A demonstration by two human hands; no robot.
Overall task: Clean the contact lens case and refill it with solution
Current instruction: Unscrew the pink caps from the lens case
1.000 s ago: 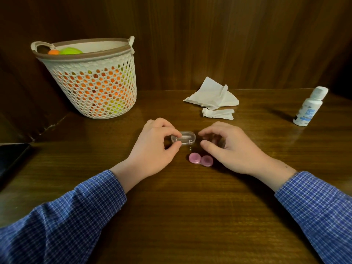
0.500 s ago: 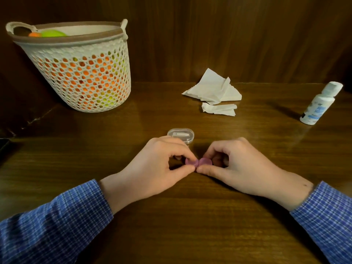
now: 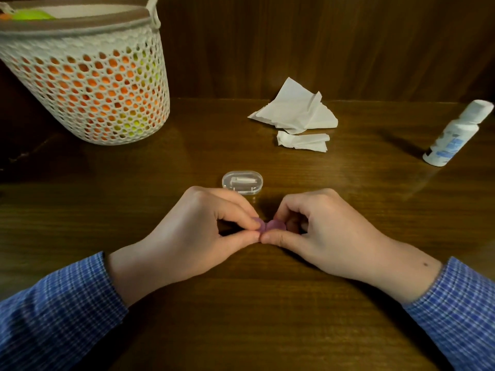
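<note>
A small pink contact lens case (image 3: 270, 226) with two round caps sits on the wooden table (image 3: 241, 317) between my hands. My left hand (image 3: 187, 236) pinches its left cap between thumb and fingers. My right hand (image 3: 318, 234) pinches its right cap the same way. Most of the case is hidden by my fingers. A clear oval plastic box (image 3: 242, 182) lies just behind my hands. The white solution bottle (image 3: 455, 135) with a blue label stands at the far right, capped.
A white mesh basket (image 3: 88, 84) holding orange and green things stands at the back left. Crumpled white tissues (image 3: 297, 113) lie at the back centre, before the dark wood wall.
My left hand let go of the clear box and came down to the pink case. Both hands closed on the case's caps. The camera moved closer.
</note>
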